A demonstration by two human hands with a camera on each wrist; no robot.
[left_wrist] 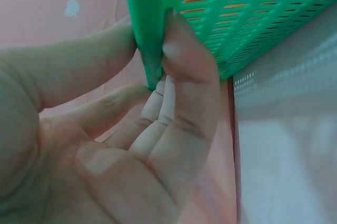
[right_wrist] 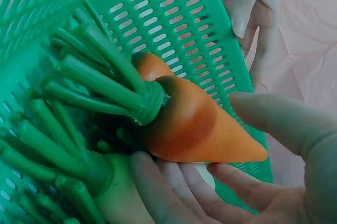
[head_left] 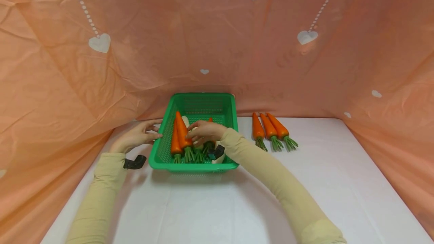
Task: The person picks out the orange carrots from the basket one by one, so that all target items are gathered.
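Observation:
A green perforated plastic basket (head_left: pixel 194 167) stands on the table, holding orange carrots with green stems and pale white vegetables (right_wrist: pixel 121 192). My left hand (head_left: pixel 139 136) grips its left rim, thumb on one side and fingers on the other, as the left wrist view shows (left_wrist: pixel 150 40). Inside the basket, my right hand (head_left: pixel 207 130) is beside the upper left carrot (right_wrist: pixel 197 124). Its fingers lie along that carrot's lower side, and the thumb (right_wrist: pixel 274 119) stands apart across from them. Another carrot (head_left: pixel 175 142) lies partly beneath it. The right hand and sleeve hide part of the contents.
Three carrots (head_left: pixel 269 127) lie side by side on the white tabletop (head_left: pixel 322 168), right of the basket, stems toward the front. A peach-coloured cloth with white hearts (head_left: pixel 203 40) hangs behind and at both sides. Each wrist wears a small black camera (head_left: pixel 135 162).

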